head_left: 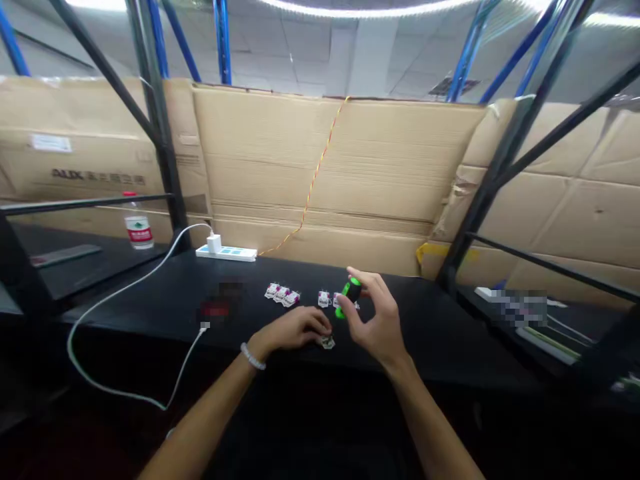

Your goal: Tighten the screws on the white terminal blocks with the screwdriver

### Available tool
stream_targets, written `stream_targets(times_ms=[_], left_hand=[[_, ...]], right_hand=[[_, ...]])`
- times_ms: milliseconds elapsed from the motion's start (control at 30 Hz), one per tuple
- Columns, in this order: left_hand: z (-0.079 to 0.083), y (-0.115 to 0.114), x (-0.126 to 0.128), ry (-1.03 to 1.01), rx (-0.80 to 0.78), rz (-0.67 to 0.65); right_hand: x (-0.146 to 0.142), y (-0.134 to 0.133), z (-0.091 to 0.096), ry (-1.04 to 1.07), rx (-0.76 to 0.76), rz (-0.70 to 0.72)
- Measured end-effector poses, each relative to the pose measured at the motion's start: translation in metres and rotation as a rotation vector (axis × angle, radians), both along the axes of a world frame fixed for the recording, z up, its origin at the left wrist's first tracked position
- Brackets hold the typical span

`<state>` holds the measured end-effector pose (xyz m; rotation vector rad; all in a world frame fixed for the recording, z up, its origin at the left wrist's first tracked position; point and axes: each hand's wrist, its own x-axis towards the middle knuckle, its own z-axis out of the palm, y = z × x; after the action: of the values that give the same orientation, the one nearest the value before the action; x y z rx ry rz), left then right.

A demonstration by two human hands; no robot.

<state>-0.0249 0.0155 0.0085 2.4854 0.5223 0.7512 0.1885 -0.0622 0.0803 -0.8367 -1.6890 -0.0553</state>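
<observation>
My right hand (377, 313) is raised above the black table (450, 333), with thumb and fingers closed around a small green-and-black cylindrical object (352, 289) whose exact kind I cannot make out. Low on the table near the front edge, my left hand (303, 327) has its fingers curled down onto a small pale piece (327, 343). Behind the left hand lies a row of small white-and-purple parts (283, 294). More of the same parts (324, 299) lie farther right, partly hidden by my right hand.
A white power strip (235, 253) with a plugged-in charger (214, 243) lies at the back left. Its white cable (83, 320) loops over the front edge. A water bottle (139, 225) stands farther left. Cardboard (260, 153) and dark metal posts (167, 153) border the table.
</observation>
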Motion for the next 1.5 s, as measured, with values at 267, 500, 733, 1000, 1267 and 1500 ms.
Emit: stream_targets(times_ms=[267, 500, 733, 1000, 1267, 1500], left_hand=[[0.002, -0.002, 0.000, 0.004, -0.019, -0.009], [0.003, -0.003, 0.000, -0.009, -0.055, -0.015], [0.003, -0.003, -0.001, -0.007, -0.055, -0.022], [0.003, -0.003, 0.000, -0.004, -0.059, -0.019], [0.004, -0.004, 0.000, -0.008, -0.056, -0.015], [0.004, -0.003, 0.001, -0.014, -0.051, -0.032]], right_hand=[[0.006, 0.001, -0.002, -0.038, 0.011, 0.015], [0.004, 0.004, -0.004, 0.011, 0.049, -0.081], [0.002, 0.002, -0.009, 0.047, -0.037, 0.067], [-0.002, 0.002, -0.006, 0.058, 0.016, -0.063], [-0.004, 0.004, -0.005, 0.045, 0.086, -0.064], [-0.002, 0.005, -0.005, 0.031, 0.009, 0.037]])
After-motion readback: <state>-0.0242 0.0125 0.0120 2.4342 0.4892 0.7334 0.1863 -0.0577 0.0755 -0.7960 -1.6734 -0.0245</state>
